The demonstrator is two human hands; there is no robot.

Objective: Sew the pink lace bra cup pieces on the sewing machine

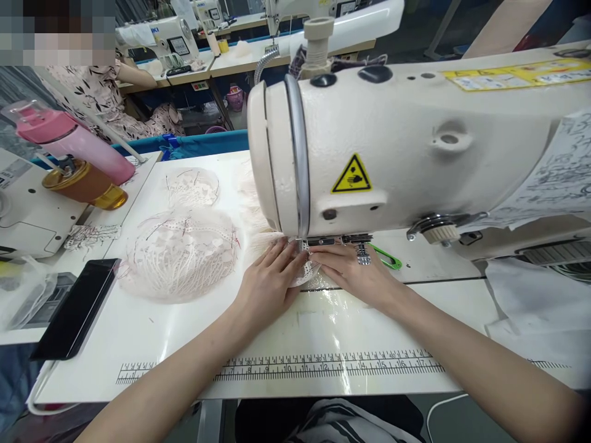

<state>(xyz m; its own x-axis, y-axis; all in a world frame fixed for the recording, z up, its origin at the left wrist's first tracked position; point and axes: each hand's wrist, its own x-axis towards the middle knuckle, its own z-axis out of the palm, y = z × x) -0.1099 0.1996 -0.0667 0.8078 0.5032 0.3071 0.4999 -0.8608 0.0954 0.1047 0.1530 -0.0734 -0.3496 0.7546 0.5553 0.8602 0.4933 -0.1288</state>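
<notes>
Both my hands rest on a small white lace piece [305, 272] lying under the head of a white sewing machine [397, 141]. My left hand [270, 280] lies flat with fingers stretched out, pressing the lace from the left. My right hand [353, 271] lies flat on the lace's right side, fingertips pointing at the presser foot [308, 245]. The needle area is mostly hidden by the machine head.
A pile of white lace cups [180, 255] lies left of my hands, another lace piece [191, 186] behind it. A black phone [76, 306], a pink bottle [69, 144] and an amber bottle [85, 183] sit far left. Green snips [386, 258] lie right. A printed ruler [323, 366] runs along the table's front edge. Another person sits at the back left.
</notes>
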